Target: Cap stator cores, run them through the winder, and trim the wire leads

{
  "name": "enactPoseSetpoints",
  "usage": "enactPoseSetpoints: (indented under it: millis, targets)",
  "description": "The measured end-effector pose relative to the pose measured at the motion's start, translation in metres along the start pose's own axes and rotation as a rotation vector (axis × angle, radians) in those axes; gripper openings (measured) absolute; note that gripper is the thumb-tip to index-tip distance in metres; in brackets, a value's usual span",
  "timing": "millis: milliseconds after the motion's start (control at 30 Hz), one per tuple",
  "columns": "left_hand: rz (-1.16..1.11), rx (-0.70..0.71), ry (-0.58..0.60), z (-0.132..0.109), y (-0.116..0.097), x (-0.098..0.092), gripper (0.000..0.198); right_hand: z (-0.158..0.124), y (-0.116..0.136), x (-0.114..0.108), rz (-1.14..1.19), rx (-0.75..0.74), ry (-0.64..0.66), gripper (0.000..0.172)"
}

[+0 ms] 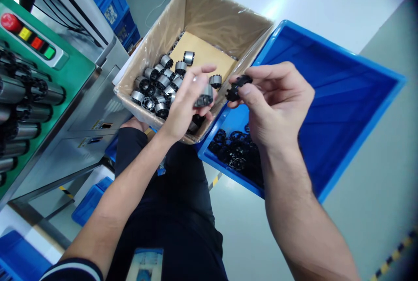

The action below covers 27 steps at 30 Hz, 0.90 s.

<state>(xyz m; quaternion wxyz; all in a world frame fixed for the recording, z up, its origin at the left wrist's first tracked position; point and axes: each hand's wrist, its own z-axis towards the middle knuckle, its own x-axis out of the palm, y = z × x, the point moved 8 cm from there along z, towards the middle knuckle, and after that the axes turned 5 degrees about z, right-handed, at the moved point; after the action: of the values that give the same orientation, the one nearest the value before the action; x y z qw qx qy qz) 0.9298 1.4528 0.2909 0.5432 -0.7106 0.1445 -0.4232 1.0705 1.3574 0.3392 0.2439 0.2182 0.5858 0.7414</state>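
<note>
My left hand (187, 102) is curled round a small silver-and-black cylindrical metal part (205, 96), held over the near edge of a cardboard box (225, 19). Just to its right, my right hand (272, 98) pinches a black toothed plastic ring (237, 87) between thumb and fingers. The two pieces are close together but apart. Several more metal parts (160, 85) lie in the box's left corner. Below my right hand, a heap of black rings (233, 148) sits in the near corner of a blue plastic crate (342, 93).
A green machine panel (70, 69) with coloured buttons (29, 37) and a row of metal rods stands at the left. Blue bins (112, 6) are stacked behind it, others lie on the floor lower left. My dark-trousered legs are below. The grey floor lies at the right.
</note>
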Motion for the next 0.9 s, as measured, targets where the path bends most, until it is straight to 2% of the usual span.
enactPoseSetpoints:
  millis: [133,200,300,367,433,567,733,900]
  targets:
    - [-0.074,-0.146,0.066,0.003,0.012,0.005,0.033,0.000,0.000,0.003,0.036,-0.008,0.023,0.035]
    - [-0.053,-0.158,0.027,0.005,0.014,0.005,0.032,0.002,0.002,0.005,0.056,-0.058,0.066,0.038]
    - [-0.047,-0.154,-0.057,0.006,0.014,0.002,0.042,0.003,0.003,0.009,0.068,-0.089,0.114,0.038]
    - [-0.015,-0.171,-0.062,0.005,0.015,0.002,0.054,0.003,0.002,0.009,0.056,-0.082,0.117,0.035]
    - [0.032,-0.159,-0.043,0.003,0.013,0.003,0.059,0.002,0.000,0.011,0.030,-0.056,0.133,0.040]
    - [0.105,-0.093,-0.018,0.000,0.009,0.003,0.053,-0.001,-0.006,0.015,0.016,0.031,0.212,0.055]
    - [0.069,-0.046,0.021,-0.003,0.007,0.002,0.049,-0.002,-0.010,0.015,-0.006,0.082,0.253,0.051]
    - [0.052,-0.004,0.076,-0.003,0.005,0.004,0.040,-0.002,-0.006,0.011,-0.047,0.036,0.212,0.044]
